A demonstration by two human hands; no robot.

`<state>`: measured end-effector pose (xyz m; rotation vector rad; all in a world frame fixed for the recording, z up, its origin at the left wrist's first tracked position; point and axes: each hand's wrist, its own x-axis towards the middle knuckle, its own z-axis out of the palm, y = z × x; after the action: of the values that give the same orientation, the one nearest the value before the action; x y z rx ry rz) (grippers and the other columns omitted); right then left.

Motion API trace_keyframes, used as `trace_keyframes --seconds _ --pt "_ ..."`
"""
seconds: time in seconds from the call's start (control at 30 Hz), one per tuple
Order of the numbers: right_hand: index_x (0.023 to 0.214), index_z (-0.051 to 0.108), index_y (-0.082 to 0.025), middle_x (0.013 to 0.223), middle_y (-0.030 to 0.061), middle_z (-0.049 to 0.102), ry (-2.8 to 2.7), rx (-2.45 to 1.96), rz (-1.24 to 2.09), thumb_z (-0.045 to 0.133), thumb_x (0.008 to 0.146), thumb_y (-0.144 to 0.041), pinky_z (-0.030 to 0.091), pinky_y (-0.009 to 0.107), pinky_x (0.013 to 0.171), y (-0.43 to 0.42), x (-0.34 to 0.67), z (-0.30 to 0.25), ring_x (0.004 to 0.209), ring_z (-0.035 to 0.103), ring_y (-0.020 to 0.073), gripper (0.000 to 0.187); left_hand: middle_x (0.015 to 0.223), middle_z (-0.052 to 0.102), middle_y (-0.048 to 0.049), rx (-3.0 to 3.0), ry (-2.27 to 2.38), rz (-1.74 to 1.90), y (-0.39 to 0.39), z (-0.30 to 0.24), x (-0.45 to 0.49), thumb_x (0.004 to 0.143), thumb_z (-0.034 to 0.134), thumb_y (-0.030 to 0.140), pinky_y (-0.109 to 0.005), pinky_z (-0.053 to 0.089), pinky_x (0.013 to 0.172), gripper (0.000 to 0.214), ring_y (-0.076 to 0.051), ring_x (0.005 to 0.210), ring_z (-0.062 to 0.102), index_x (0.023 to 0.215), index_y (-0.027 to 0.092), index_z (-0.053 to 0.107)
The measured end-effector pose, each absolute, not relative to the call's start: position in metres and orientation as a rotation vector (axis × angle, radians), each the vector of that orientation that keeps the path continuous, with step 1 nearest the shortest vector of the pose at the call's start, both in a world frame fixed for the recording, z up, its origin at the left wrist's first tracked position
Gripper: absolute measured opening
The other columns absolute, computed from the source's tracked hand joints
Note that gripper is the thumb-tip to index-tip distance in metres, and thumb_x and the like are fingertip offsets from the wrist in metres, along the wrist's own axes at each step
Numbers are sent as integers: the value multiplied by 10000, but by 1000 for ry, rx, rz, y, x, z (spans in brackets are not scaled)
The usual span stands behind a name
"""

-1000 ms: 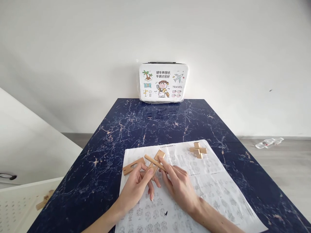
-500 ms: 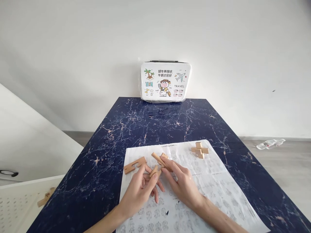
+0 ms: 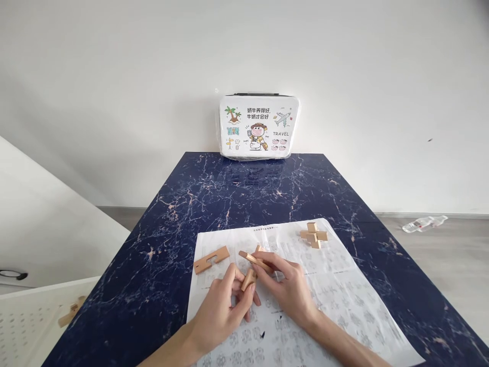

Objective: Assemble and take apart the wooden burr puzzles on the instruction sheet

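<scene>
My left hand (image 3: 225, 300) pinches a small wooden puzzle piece (image 3: 249, 280) between thumb and fingers. Close beside it, my right hand (image 3: 286, 280) is closed on a slim wooden puzzle stick (image 3: 252, 259), which points up and to the left. Another bit of wood shows behind that stick; whether it is a separate piece I cannot tell. A flat notched wooden piece (image 3: 204, 263) lies left of the hands on a printed instruction sheet (image 3: 344, 290). At the sheet's upper right stands an interlocked wooden cross puzzle (image 3: 314, 237).
The dark blue marbled table (image 3: 252, 199) carries a white cartoon case (image 3: 260, 127) against the wall. At lower left, a white perforated bin (image 3: 30, 321) holds wooden pieces (image 3: 72, 312). A clear plastic item (image 3: 424, 223) lies on the floor at right.
The left hand has turned its piece and moved it slightly right and down. The stick in my right hand has tilted to a flatter angle. The view has shifted slightly.
</scene>
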<state>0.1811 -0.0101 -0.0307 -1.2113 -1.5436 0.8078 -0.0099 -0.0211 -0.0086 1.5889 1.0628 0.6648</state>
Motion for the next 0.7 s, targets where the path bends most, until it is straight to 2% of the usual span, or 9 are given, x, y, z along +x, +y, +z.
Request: trace_keyframes --seconds 0.17,0.3,0.4,0.5,0.6,0.7 --pt "1110 787 -226 735 -2 711 -1553 -1201 800 629 1025 -335 564 282 620 -11 182 -32 629 614 153 210 827 792 -45 1596 1051 655 -21 -8 -10 1113 521 463 -275 536 550 276 -172 581 720 950 260 431" --pt "1123 795 -229 750 6 708 -1533 -1201 812 649 1032 -374 582 301 642 -9 183 -34 646 618 163 225 775 779 -24 1713 1035 678 -18 -2 -14 1106 540 427 -296 504 562 212 -189 597 707 984 260 494" --pt "1128 801 -229 760 12 715 -1482 -1200 844 662 1033 -403 606 318 671 -7 184 -34 663 640 173 242 786 747 -10 1903 1088 805 -9 2 -23 1086 570 382 -316 519 639 124 -208 678 706 1065 260 560" --pt "1142 795 -233 797 28 757 -1414 -1204 924 672 1032 -423 627 329 697 -6 185 -33 724 710 196 252 917 734 -43 2146 1313 1003 6 1 -38 1077 557 325 -372 522 789 90 -229 791 681 1049 252 601" --pt "1179 780 -248 948 61 826 -1345 -1190 1002 681 1026 -438 656 373 795 -4 186 -31 867 792 235 264 1013 721 -85 2348 1526 1011 22 -5 -51 1036 625 382 -435 491 875 152 -297 932 674 1064 233 618" --pt "1206 766 -255 1050 81 842 -1302 -1167 1083 688 1017 -453 668 414 882 -3 188 -30 980 822 263 284 1032 702 -112 2460 1691 923 32 -11 -60 1016 645 496 -452 466 866 280 -340 970 643 1041 217 629"
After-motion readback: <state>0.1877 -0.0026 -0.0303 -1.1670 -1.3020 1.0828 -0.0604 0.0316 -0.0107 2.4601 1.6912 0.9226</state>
